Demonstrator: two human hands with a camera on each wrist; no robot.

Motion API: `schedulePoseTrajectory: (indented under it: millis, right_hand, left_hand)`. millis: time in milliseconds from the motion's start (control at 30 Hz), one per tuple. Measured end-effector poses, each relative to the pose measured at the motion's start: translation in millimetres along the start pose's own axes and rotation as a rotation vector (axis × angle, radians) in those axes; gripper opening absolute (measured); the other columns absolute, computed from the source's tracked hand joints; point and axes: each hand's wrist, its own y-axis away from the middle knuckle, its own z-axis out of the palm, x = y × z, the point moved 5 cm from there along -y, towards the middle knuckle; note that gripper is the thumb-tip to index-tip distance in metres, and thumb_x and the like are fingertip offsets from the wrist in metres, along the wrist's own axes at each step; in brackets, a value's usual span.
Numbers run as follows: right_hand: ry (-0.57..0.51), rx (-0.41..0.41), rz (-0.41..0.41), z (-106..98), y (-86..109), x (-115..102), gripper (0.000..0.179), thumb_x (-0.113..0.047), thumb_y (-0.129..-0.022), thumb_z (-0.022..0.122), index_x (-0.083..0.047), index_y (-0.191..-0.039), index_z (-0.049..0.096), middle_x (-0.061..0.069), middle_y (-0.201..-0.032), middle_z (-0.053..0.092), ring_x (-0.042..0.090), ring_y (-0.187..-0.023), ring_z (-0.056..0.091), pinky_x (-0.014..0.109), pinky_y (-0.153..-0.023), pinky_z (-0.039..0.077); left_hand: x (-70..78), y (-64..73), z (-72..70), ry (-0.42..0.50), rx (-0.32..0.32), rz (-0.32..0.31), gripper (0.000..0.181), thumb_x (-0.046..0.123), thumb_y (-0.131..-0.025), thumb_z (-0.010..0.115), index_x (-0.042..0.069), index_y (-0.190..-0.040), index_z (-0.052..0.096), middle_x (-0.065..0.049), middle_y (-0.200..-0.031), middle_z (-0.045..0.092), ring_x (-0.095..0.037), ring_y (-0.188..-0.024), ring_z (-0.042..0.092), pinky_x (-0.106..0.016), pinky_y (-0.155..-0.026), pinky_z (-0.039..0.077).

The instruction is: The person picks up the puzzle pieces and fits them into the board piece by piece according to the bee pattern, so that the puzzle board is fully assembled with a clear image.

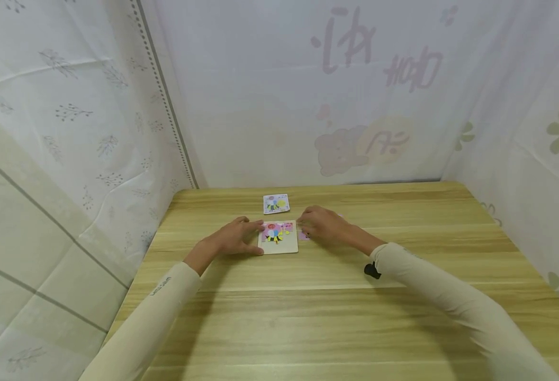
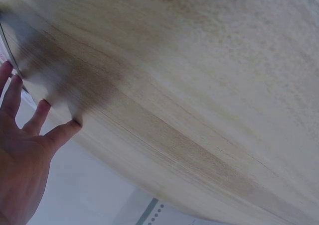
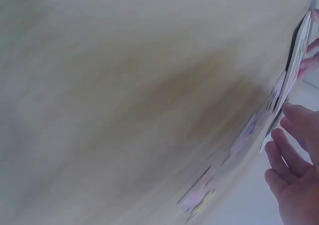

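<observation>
A pale wooden puzzle board (image 1: pixel 278 246) lies flat, its upper part filled with pieces of a bee picture (image 1: pixel 276 233) on pink. My left hand (image 1: pixel 236 236) rests at its left side, fingers spread, with fingertips near the upper corner and the thumb near the lower one. At the board's upper right corner is my right hand (image 1: pixel 326 225), fingers bent and thumb side hidden; I cannot tell whether it pinches a piece. A purple puzzle piece (image 1: pixel 304 236) lies close by the board's right edge, partly under that hand. Several loose pieces (image 3: pixel 198 189) show in the right wrist view.
Behind the board lies a square card (image 1: pixel 276 203) with a bee picture. A small black object (image 1: pixel 372 271) shows at my right wrist. The wooden table (image 1: pixel 270 328) meets patterned cloth hangings (image 1: pixel 260 106) at the back and sides.
</observation>
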Motion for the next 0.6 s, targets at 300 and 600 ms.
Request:
schedulePoseTrajectory:
  millis: [300,600]
  right_hand:
    - [-0.023,0.013,0.062,-14.3,18.7,30.7,0.029,-0.016,-0.099,0.074,-0.002,-0.124,0.074,0.016,-0.124,0.068,0.032,-0.113,0.064,0.046,-0.089,0.057]
    - [0.016,0.014,0.098,-26.7,37.2,57.0,0.032,-0.016,-0.096,0.076,0.002,-0.122,0.073,0.021,-0.122,0.068,0.035,-0.108,0.065,0.047,-0.085,0.058]
  left_hand:
    - [-0.9,2.9,1.8,0.009,0.011,0.005,0.08,0.059,-0.09,0.076,0.016,-0.153,0.053,-0.003,-0.166,0.038,-0.04,-0.147,0.035,-0.063,-0.114,0.036]
    - [1.7,2.0,-0.2,0.019,0.015,-0.016,0.081,0.059,-0.088,0.077,0.017,-0.153,0.053,-0.003,-0.165,0.04,-0.038,-0.147,0.036,-0.062,-0.114,0.036]
